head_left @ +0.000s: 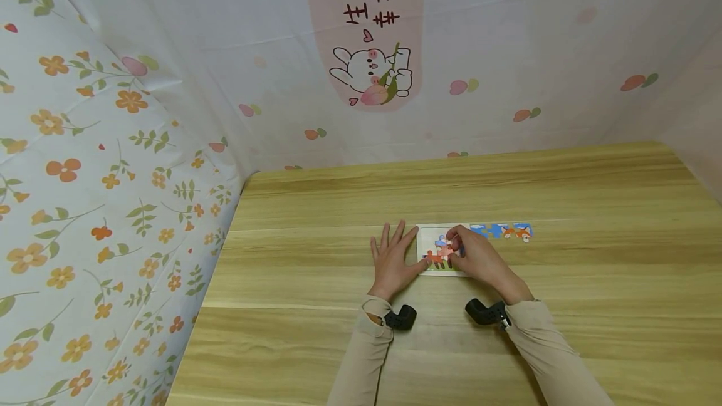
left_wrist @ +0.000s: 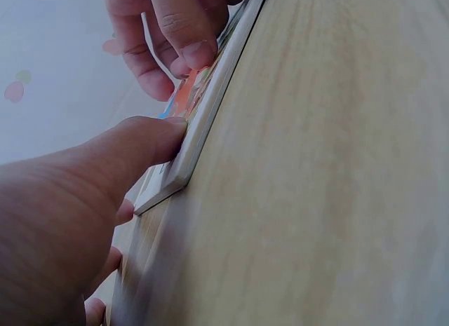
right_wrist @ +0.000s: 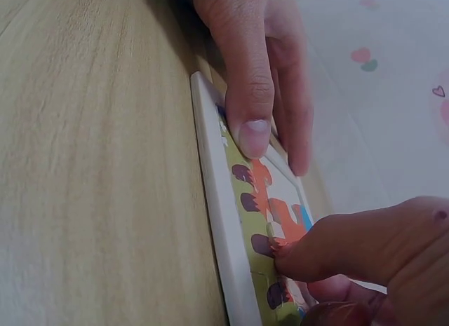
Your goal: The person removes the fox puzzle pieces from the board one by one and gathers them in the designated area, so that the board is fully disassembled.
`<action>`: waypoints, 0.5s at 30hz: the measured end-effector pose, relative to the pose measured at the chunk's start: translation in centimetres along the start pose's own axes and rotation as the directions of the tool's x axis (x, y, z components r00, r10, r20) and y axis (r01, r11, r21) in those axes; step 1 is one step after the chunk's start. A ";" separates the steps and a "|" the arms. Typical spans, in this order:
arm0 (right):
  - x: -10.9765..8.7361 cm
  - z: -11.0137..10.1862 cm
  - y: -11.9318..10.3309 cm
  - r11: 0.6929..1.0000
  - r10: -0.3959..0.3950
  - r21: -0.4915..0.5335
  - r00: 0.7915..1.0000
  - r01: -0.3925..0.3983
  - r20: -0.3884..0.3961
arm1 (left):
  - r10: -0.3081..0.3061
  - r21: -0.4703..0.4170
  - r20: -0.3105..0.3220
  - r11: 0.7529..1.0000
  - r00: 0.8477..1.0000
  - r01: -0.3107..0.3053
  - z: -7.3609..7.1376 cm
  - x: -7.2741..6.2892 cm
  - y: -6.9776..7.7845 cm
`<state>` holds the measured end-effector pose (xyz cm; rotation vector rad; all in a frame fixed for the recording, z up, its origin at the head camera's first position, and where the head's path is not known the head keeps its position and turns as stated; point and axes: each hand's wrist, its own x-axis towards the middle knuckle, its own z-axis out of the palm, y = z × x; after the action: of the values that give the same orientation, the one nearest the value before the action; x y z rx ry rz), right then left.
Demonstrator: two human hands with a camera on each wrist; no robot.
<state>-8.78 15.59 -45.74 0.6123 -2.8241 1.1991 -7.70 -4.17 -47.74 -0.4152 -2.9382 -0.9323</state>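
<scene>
A small puzzle board with a white rim (right_wrist: pixel 219 200) lies flat on the table, partly filled with pieces showing orange animal legs on green grass. My left hand (head_left: pixel 391 268) spreads its fingers at the board's left side, its thumb pressing on the lower left pieces. Over the board's right part, my right hand (head_left: pixel 484 260) pinches an orange-and-blue puzzle piece (right_wrist: pixel 285 217) between curled fingers and thumb, low among the laid pieces. That hand hides the board's right end.
Several loose puzzle pieces (head_left: pixel 495 230), blue and with orange fox faces, lie in a row just right of the board. The wooden table (head_left: pixel 316 281) meets a patterned cloth (head_left: pixel 271 99) at the back and left. Black wrist cameras (head_left: pixel 401 317) sit on both wrists.
</scene>
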 end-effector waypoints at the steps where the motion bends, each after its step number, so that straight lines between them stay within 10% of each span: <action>1: 0.0 0.0 0.0 1.000 -0.001 0.004 1.000 0.001 -0.002 | 0.003 0.002 -0.002 1.000 1.000 -0.003 0.0 0.0 0.0; 15: 0.0 0.0 0.4 1.000 0.009 0.023 1.000 -0.009 0.010 | 0.002 0.029 0.000 1.000 1.000 -0.002 0.1 0.1 -0.1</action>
<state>-8.89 15.89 -46.02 0.6088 -2.8281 1.2357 -7.81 -4.15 -47.90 -0.4159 -2.9470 -0.8877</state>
